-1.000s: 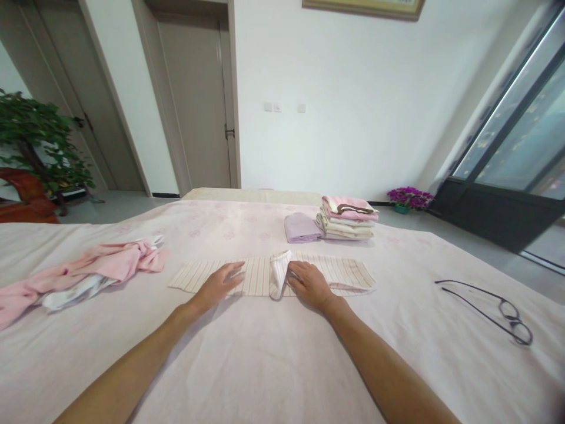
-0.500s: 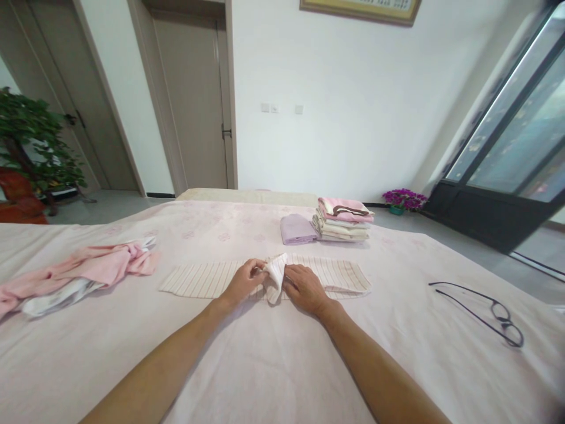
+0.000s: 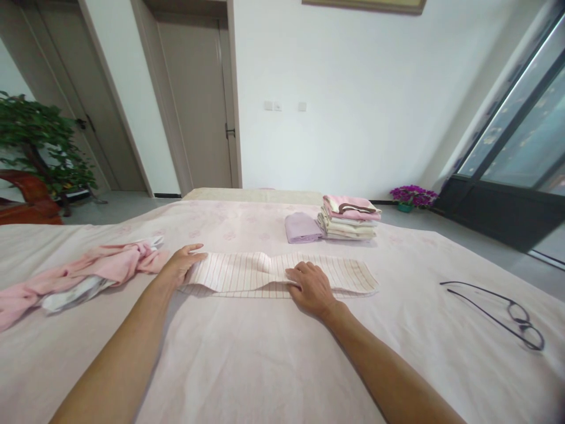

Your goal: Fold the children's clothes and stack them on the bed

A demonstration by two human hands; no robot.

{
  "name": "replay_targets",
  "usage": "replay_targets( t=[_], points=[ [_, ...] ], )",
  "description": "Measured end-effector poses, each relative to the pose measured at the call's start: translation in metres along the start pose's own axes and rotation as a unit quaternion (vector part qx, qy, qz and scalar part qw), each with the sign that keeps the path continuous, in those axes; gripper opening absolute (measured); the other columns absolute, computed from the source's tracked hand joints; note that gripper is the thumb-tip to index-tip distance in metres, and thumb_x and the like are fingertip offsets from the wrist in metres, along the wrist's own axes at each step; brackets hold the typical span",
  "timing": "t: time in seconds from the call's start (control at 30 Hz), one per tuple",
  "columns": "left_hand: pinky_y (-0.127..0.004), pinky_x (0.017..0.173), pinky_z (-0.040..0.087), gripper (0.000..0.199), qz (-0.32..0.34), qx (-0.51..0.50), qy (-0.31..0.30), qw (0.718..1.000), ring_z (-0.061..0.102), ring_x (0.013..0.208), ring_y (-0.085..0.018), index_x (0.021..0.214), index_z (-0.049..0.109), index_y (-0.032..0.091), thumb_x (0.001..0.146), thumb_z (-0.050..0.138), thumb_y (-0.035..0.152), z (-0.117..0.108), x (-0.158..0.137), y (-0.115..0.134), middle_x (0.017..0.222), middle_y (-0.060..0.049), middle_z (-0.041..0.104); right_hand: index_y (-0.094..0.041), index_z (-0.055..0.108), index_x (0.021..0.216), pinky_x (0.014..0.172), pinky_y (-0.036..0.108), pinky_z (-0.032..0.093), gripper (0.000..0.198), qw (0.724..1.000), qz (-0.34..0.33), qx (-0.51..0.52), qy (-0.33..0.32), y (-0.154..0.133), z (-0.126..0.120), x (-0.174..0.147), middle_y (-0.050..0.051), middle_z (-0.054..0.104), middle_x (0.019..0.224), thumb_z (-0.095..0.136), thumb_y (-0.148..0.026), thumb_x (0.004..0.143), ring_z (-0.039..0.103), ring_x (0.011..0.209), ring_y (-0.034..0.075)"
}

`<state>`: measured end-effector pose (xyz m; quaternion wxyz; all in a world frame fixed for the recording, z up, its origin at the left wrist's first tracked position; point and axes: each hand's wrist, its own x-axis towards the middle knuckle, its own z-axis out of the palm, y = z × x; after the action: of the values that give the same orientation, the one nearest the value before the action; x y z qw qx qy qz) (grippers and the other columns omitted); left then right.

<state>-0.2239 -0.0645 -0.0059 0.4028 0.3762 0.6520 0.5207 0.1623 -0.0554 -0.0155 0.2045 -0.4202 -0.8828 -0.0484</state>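
Observation:
A cream striped garment (image 3: pixel 247 272), folded into a long narrow strip, lies crosswise in front of me on the bed. At its left end is my left hand (image 3: pixel 182 266), gripping the edge of the cloth, with one finger stretched out above it. My right hand (image 3: pixel 312 288) rests palm down on the strip right of its middle, fingers slightly bent and pressing on the fabric. Between my hands the upper layer rises a little, and its lower edge bows away from the layer beneath.
Behind the strip are a folded lilac cloth (image 3: pixel 302 228) and a stack of folded clothes (image 3: pixel 351 219). Crumpled pink and white clothing (image 3: pixel 106 268) lies at the left. Eyeglasses (image 3: pixel 494 312) sit at the right on the pale pink sheet (image 3: pixel 247 359).
My left hand has moved left, drawing the bunched piece of striped cloth from the middle out flat over the left half. My right hand has stayed on the cloth.

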Motion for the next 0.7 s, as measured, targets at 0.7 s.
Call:
replay_targets(
  t=[0.7],
  points=[
    [-0.027,0.079,0.046,0.036,0.204,0.408,0.101,0.884,0.066,0.092,-0.021,0.115,0.065,0.025,0.081,0.057,0.034,-0.037,0.023,-0.027,0.099,-0.003,0.072,-0.025,0.065,0.112,0.075,0.029,0.038,0.037,0.99,-0.113,0.066,-0.047,0.001,-0.006,-0.005,0.005,0.058,0.093,0.053,-0.009,0.081,0.054,0.087,0.019]
  ],
)
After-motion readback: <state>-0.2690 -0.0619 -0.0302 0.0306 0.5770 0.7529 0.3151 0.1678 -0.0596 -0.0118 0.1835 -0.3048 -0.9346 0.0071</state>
